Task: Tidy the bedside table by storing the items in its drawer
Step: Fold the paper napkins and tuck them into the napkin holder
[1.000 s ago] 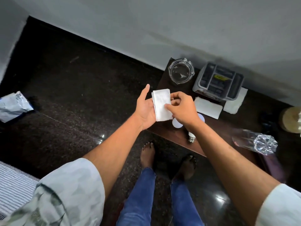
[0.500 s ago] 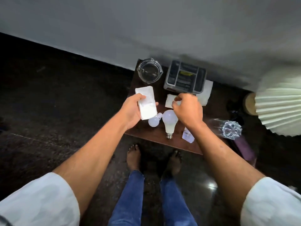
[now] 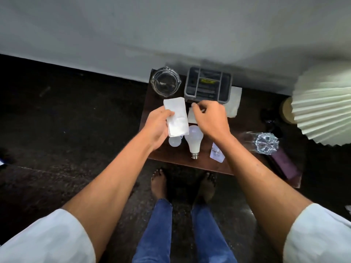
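My left hand holds a folded white tissue above the left part of the brown bedside table. My right hand hovers over a second white tissue lying on the table, fingers pinched at its upper edge; I cannot tell whether they grip it. A large white bulb and a small white bulb lie below the hands. A small clear packet lies near the front edge. No drawer is visible.
A glass ashtray and a grey organiser tray stand at the back, with a white napkin under the tray. A clear faceted glass lies at right. A pleated white lampshade overhangs the right. My bare feet stand on dark floor.
My right hand let go of the held tissue and reached to the second tissue on the table. The view swung right, bringing the lampshade in.
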